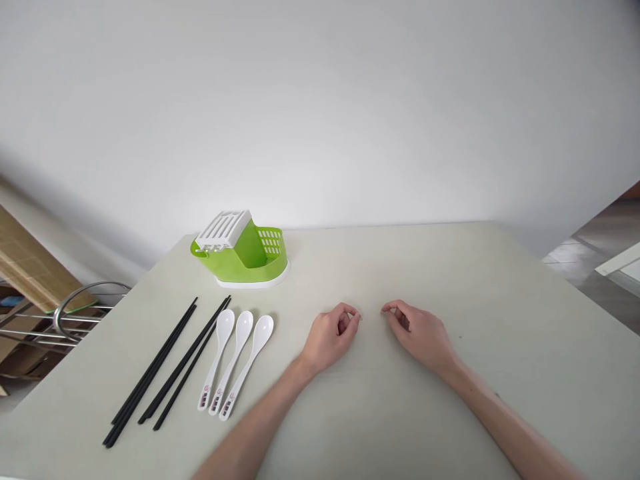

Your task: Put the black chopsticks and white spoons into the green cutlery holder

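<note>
Left hand (333, 337) and right hand (420, 337) rest near the middle of a pale counter (375, 413), facing one another across a narrow gap. The left hand is loosely curled, its thumb and index finger bent into a ring; whether their tips meet cannot be told. The right hand is half relaxed, fingers bent inward and a space showing between index finger and thumb. Nearest the left hand, on its outer side, lie three white spoons (243, 328), side by side and slanted, bowls toward the wall (340, 113), printed marks near the handle ends. Left of these, black chopsticks (175, 373) lie in two slanted groups, the nearer group close beside the leftmost spoon. Beyond the spoons, toward the far left part of the counter, a green utensil holder (235, 263) stands upright on a white base; a white slotted piece caps its left portion, and a lattice-sided compartment opens at its right. At the far left, off the counter, are a metal rack (59, 320) and a wooden board (40, 267) that leans at a slant.
</note>
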The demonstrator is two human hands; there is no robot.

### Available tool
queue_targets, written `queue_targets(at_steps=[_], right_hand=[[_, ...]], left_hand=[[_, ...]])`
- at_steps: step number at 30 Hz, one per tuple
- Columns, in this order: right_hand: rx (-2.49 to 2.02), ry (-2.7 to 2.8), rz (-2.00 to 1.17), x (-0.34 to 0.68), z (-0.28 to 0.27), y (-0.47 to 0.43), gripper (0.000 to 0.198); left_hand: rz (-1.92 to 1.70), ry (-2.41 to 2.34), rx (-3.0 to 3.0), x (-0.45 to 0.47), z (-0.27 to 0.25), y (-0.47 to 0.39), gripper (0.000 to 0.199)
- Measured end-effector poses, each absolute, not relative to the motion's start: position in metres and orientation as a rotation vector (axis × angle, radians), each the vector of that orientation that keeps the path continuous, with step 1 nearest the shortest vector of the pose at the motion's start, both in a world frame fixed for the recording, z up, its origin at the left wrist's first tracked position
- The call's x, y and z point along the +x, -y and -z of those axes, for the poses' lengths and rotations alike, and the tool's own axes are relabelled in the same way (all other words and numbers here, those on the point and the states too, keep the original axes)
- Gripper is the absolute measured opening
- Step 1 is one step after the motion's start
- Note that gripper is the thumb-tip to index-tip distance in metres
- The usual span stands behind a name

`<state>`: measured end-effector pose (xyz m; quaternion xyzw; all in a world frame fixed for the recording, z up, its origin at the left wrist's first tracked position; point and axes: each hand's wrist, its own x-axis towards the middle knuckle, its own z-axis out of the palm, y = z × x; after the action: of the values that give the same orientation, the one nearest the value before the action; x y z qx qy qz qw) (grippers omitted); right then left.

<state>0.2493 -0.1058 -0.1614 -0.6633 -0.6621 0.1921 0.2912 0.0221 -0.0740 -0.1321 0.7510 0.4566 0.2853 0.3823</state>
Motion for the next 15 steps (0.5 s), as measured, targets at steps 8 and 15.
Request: queue_targets(at_steps=[8, 15], right_hand=[[-1.754, 1.779, -0.524, 0.251, 0.160, 0.108, 0.032], [-1.775, 1.773, -0.540, 0.251, 0.160, 0.111, 0.031]], left_hand=[[-0.561, -1.096, 2.048, 0.013, 0.113, 0.084, 0.027], [-0.595, -1.324, 2.218, -0.082, 0.041, 0.110, 0.035]])
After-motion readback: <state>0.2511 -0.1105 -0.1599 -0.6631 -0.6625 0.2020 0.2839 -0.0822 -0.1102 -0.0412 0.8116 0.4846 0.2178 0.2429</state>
